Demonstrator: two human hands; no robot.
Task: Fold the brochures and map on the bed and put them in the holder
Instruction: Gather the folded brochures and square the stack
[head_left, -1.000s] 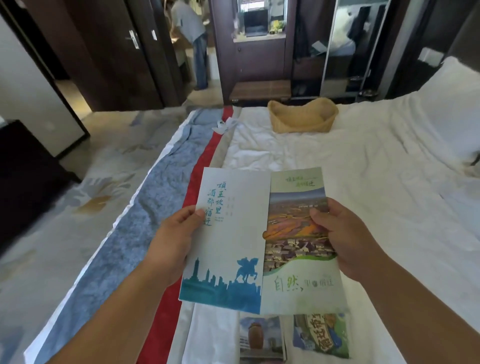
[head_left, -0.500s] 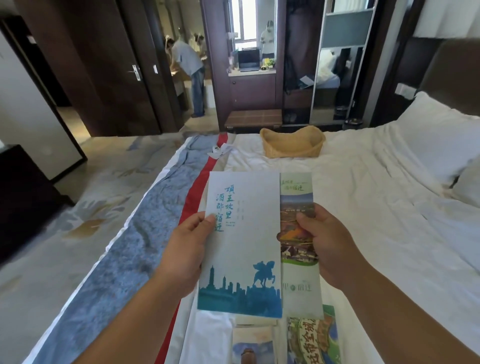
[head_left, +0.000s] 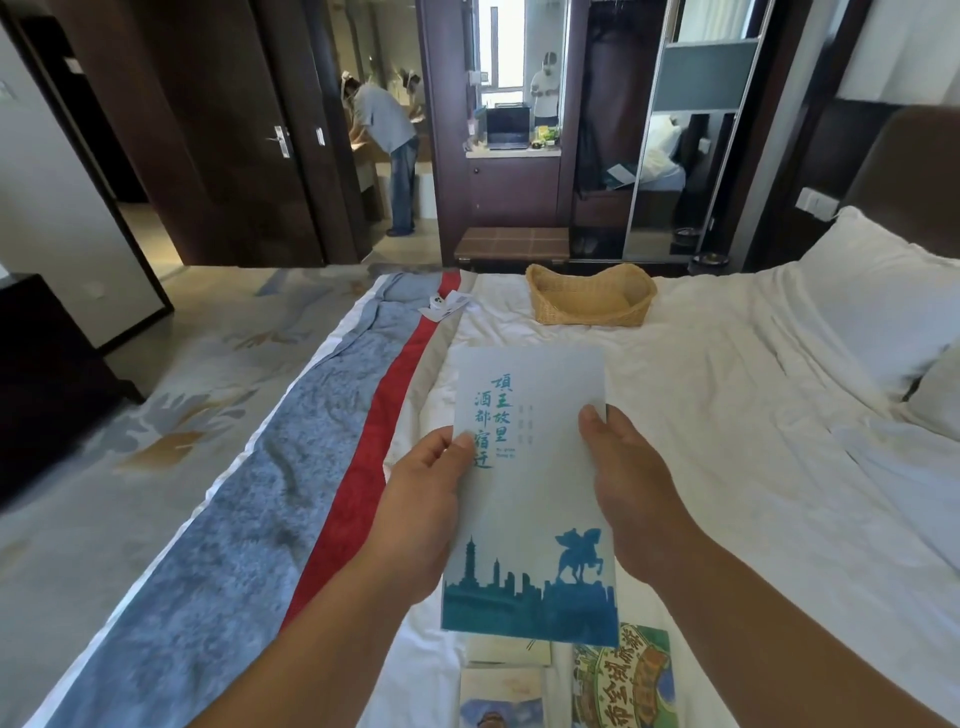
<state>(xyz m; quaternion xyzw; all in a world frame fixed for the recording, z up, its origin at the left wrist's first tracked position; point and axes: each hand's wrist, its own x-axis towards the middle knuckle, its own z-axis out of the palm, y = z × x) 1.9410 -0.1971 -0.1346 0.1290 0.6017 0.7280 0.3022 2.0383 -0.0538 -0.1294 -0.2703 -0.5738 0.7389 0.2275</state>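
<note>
The folded brochure (head_left: 530, 499), thin, light and likely slippery paper, is held above the bed (head_left: 727, 415) with the left hand (head_left: 423, 512) and right hand (head_left: 631, 488) each closed on a side edge, the best grip.

I have one view only, from the head camera: it sits high, facing forward and down across the bed (head_left: 727, 415) toward the wardrobe mirror (head_left: 675, 156) on the far side. The wide lens bends the edges. Nearest are my forearms; the wicker basket (head_left: 589, 299) lies farther off.
</note>
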